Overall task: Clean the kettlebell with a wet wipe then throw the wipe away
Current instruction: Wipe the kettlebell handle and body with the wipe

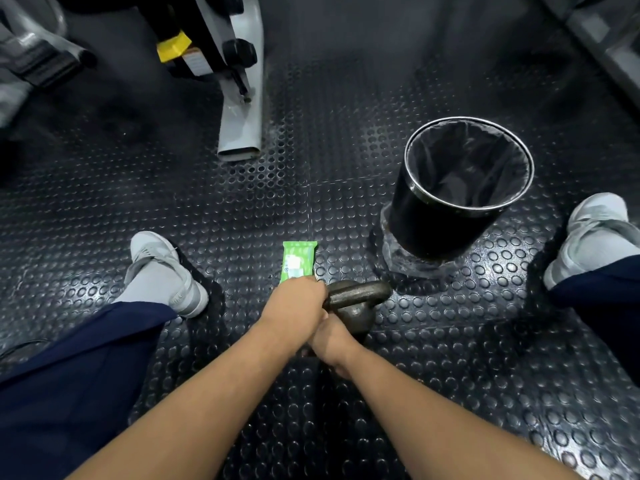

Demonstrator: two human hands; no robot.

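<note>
Low in the frame's centre, the left hand [299,301] is clamped on the handle of the dark cast-iron kettlebell [356,306] on the studded black rubber floor [242,209]. The right hand [330,337] presses its near side — whether closed, I cannot tell. A green wet-wipe pack [298,259] lies just above; the black lined bin [457,188] stands right of centre.

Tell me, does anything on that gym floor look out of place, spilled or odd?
Nothing looks spilled or broken. The only slight oddity is clear plastic bunched around the foot of the black bin, outside it on the floor. The green wipes pack lies flat beside the kettlebell, which both hands grip.
</note>
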